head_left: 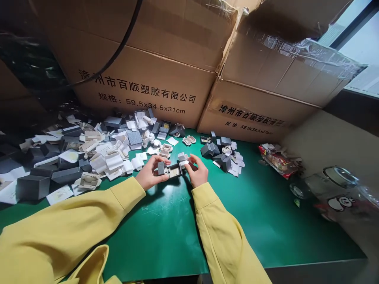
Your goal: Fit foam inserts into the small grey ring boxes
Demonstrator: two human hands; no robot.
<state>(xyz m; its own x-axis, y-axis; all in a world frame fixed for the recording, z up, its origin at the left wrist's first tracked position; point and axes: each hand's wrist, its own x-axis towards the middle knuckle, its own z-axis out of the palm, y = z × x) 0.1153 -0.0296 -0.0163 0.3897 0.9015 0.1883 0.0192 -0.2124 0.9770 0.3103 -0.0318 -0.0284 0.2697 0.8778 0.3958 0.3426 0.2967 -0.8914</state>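
My left hand is closed around the left end of a small dark box, its open side up. Inside the box show a pale yellowish panel and some small dark-and-white parts too small to name. At the box's right end, the fingers of my right hand pinch a small white-grey folded piece. Just beyond my hands, a crumpled beige insert lies on the green table.
A big heap of dark boxes and white paper inserts spreads over the left. A smaller pile of dark boxes lies to the right. Large cartons stand behind. A red packet and a clear jar sit far right.
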